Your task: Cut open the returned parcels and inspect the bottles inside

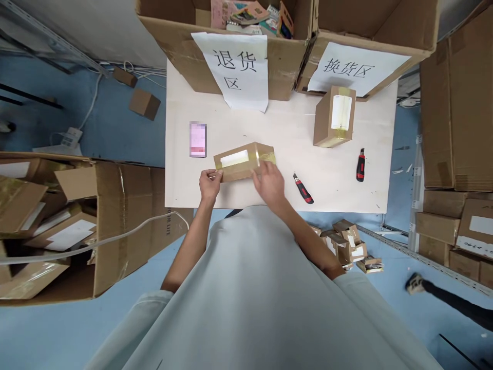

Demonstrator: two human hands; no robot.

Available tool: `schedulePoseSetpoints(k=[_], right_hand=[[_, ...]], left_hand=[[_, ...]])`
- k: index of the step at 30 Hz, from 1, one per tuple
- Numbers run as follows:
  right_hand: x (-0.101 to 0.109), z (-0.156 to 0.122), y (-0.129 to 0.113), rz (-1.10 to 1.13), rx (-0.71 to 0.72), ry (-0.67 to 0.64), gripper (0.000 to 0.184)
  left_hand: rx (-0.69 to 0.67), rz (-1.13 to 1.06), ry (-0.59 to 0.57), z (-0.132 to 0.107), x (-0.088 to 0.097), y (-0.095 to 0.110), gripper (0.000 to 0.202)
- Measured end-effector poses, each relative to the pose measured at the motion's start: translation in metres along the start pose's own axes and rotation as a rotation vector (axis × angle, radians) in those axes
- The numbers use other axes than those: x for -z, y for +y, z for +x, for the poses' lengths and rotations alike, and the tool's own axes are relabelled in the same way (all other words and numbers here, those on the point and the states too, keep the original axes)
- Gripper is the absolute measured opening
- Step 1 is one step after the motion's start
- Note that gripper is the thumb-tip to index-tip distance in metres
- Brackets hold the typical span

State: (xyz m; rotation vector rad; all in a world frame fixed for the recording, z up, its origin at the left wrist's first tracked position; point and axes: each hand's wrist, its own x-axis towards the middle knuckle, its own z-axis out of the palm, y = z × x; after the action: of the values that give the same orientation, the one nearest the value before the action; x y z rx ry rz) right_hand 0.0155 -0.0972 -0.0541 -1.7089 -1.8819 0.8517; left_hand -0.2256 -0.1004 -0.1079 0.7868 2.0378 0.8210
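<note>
A long brown cardboard box [246,169] with a white label and yellowish tape lies slightly slanted on the white table [269,123], close to my body. The fingers of my left hand [210,184] pinch its near left corner. My right hand [270,186] grips the right end, thumb at the near side and fingers bent over the taped part. Just right of that hand lies a red and black utility knife [303,189] with its tip pointing away from me. A phone [197,140] with a blurred pink screen rests left of the box.
At the back stand two large open cartons [283,67] [389,46] with paper signs; the left one holds small packets. A taller taped box [334,117] and a second utility knife [360,165] lie at right. A carton of parcels [123,216] is at left. A person's leg [450,303] shows lower right.
</note>
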Motion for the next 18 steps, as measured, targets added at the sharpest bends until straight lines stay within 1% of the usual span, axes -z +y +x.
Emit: schedulePoseSetpoints(k=[2,4,6,8,10,13,16,18], right_hand=[[0.014,0.009,0.031,-0.021,-0.082,0.072,0.060],[0.025,0.015,0.061,-0.024,-0.176,0.121,0.055],[0.034,0.014,0.084,-0.027,-0.273,0.102,0.053],[0.039,0.004,0.099,-0.019,-0.310,0.070,0.051],[0.040,-0.014,0.107,-0.003,-0.313,0.053,0.050],[0.038,-0.048,0.111,0.040,-0.350,0.062,0.050],[0.035,-0.077,0.113,0.095,-0.396,0.060,0.052],[0.034,-0.088,0.114,0.113,-0.417,0.043,0.053]], left_hand=[[0.011,0.013,-0.076,-0.007,-0.010,0.009,0.031],[-0.005,0.065,-0.160,-0.016,-0.019,0.017,0.029],[-0.037,0.149,-0.214,-0.026,-0.025,0.024,0.027],[-0.064,0.229,-0.250,-0.035,-0.024,0.025,0.026],[-0.071,0.279,-0.291,-0.045,-0.019,0.021,0.025],[-0.039,0.305,-0.345,-0.059,-0.009,0.009,0.025],[-0.005,0.338,-0.357,-0.071,-0.005,-0.003,0.024],[-0.001,0.366,-0.362,-0.076,-0.005,-0.007,0.024]])
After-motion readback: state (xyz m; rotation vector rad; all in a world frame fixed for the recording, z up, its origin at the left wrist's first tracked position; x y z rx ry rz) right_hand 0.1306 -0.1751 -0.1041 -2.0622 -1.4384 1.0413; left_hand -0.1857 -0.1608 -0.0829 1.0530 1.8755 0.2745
